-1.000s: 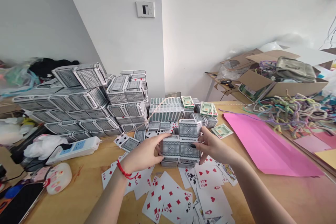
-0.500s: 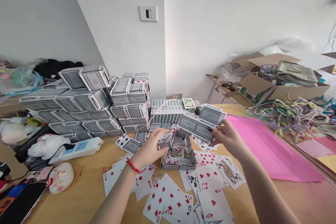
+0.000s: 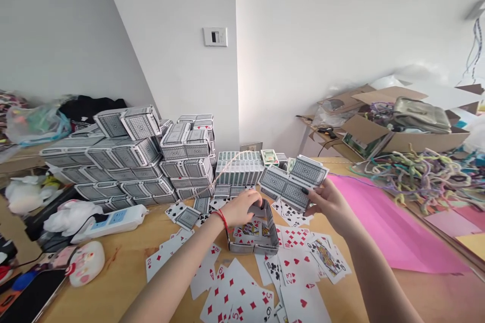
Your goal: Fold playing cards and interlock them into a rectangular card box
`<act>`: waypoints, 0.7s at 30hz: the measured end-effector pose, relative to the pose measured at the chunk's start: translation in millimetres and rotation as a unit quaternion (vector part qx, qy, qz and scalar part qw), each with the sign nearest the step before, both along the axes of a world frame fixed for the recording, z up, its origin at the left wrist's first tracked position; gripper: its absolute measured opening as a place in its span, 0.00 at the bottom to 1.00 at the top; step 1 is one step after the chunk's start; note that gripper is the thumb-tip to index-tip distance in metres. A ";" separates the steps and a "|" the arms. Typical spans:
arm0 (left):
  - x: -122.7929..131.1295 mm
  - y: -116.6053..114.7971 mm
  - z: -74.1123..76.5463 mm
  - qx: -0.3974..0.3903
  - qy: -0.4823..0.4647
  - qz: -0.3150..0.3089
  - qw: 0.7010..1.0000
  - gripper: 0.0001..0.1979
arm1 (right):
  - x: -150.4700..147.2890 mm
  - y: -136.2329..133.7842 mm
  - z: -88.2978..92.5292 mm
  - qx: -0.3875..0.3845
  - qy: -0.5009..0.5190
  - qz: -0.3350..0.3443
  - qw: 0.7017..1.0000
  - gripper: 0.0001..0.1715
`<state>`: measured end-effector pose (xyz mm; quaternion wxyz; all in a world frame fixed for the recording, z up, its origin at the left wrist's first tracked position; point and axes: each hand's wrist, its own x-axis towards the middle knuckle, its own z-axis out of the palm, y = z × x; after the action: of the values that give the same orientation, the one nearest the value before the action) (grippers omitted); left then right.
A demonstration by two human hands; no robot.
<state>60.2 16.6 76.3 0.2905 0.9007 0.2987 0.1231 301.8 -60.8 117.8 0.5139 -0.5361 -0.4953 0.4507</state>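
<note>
lid (image 3: 293, 181): flat panel of joined grey-patterned card backs, tilted, held in air just up-right of tray, apart from it | tray (image 3: 252, 249): open box built of cards, grey backs outside, face cards visible inside, upright on table (image 3: 121, 272)

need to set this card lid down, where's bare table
Bare wood left of the loose playing cards, in front of the power strip; more at near right, in front of the pink paper. Crowded around the open card box and by the stacked card boxes.
</note>
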 end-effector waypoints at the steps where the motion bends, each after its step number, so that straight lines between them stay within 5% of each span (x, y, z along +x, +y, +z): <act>1: 1.1 1.5 -2.6 -0.008 -0.001 0.000 1.000 0.12 | -0.2 0.1 -1.0 0.001 0.002 0.000 1.000 0.30; 8: -6.8 12.5 -17.0 0.024 -0.065 0.103 0.992 0.13 | -2.3 -1.7 -1.3 0.001 0.007 -0.006 1.000 0.30; 13: -14.8 20.8 -13.5 0.056 -0.077 0.159 0.983 0.16 | -2.6 0.0 -2.7 -0.009 0.005 -0.010 1.000 0.30; 21: -38.7 9.7 -1.4 -0.042 -0.020 0.005 0.999 0.24 | -2.0 1.2 -7.4 -0.014 0.010 -0.005 1.000 0.29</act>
<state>21.5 26.3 74.9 0.3330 0.8837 0.3022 0.1296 299.8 -59.6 110.4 0.5130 -0.5415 -0.4813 0.4603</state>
